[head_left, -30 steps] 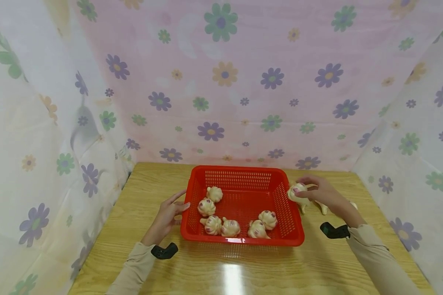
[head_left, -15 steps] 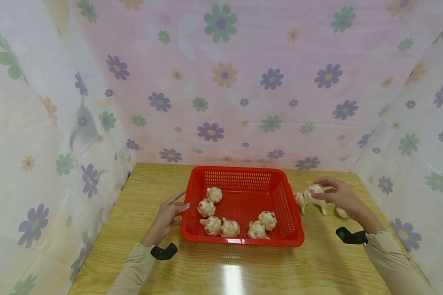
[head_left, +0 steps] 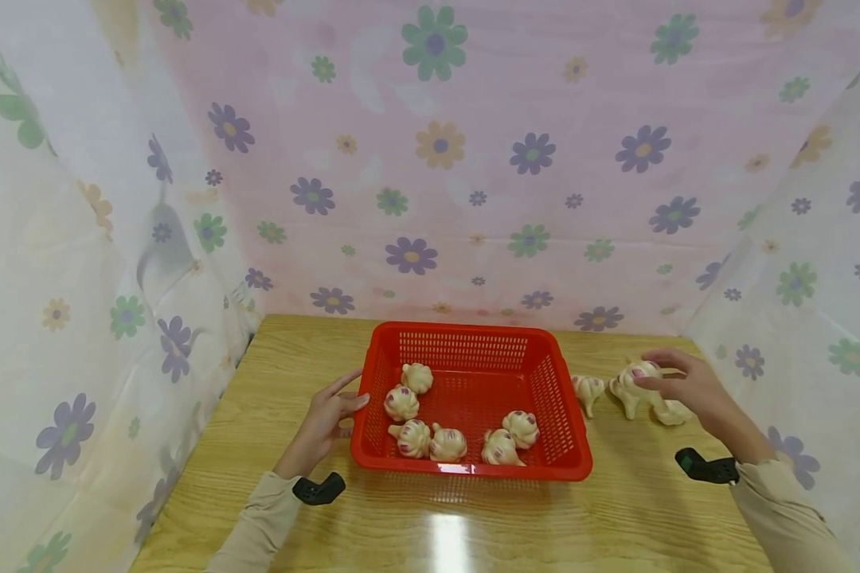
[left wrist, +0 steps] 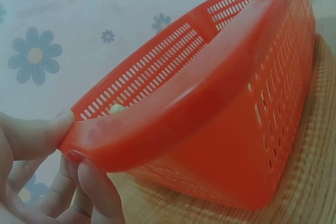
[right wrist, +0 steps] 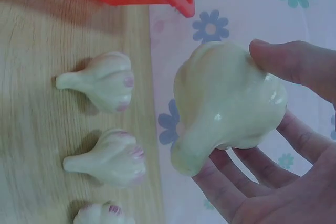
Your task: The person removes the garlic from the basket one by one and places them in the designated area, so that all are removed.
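My left hand (head_left: 326, 422) pinches the left rim of a red plastic basket (head_left: 473, 469), thumb above and fingers below in the left wrist view. Between the thumb and fingers of my right hand (head_left: 695, 394) is a pale garlic bulb (right wrist: 226, 87) with a stubby stem, held above the table right of the basket. Beneath and beside it, a garlic bulb (head_left: 588, 390) lies near the basket wall, another garlic bulb (head_left: 627, 400) is partly covered by the held one, and a third garlic bulb (head_left: 672, 412) sits farthest right. Purple marks show on several bulbs.
Inside the basket, garlic bulbs (head_left: 401, 403) cluster along the left and front, with a pair of garlic bulbs (head_left: 500, 446) at the front right. The wooden table (head_left: 315, 342) is bordered by flowered cloth (head_left: 473, 159) at the back and sides.
My right hand has moved right with the garlic bulb, from beside the basket's right rim to over the bulbs on the table. My left hand has stayed at the basket rim.
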`<state>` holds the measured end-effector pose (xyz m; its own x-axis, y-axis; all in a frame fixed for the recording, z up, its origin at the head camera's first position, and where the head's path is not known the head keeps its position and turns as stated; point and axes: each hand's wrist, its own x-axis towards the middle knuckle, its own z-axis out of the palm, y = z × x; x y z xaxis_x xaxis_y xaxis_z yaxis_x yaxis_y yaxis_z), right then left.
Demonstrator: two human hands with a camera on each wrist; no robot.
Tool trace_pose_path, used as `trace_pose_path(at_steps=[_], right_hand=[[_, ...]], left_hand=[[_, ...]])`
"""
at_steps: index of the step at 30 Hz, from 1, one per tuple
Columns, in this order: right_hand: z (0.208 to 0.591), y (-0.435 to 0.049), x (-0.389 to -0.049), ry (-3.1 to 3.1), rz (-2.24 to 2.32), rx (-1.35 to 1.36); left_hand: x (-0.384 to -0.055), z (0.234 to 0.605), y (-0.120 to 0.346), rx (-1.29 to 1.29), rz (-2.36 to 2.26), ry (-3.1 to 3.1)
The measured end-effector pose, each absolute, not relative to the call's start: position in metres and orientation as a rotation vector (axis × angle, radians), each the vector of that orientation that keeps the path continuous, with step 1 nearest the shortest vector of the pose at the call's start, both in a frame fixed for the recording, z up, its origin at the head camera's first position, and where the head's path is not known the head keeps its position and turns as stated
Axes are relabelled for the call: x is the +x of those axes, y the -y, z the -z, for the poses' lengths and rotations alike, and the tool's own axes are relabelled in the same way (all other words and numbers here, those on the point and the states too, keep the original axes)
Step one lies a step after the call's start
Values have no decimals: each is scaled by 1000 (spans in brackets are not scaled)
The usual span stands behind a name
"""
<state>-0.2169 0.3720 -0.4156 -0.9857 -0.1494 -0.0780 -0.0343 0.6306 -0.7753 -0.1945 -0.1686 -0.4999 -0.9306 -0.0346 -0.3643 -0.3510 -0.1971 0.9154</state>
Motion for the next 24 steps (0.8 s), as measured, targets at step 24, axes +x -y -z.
trace_pose_path(at_steps=[24], right_hand=[[440,-432,-193,-2835,1508,187]], left_hand=[[-195,501,171,-376,-2234,-1807]])
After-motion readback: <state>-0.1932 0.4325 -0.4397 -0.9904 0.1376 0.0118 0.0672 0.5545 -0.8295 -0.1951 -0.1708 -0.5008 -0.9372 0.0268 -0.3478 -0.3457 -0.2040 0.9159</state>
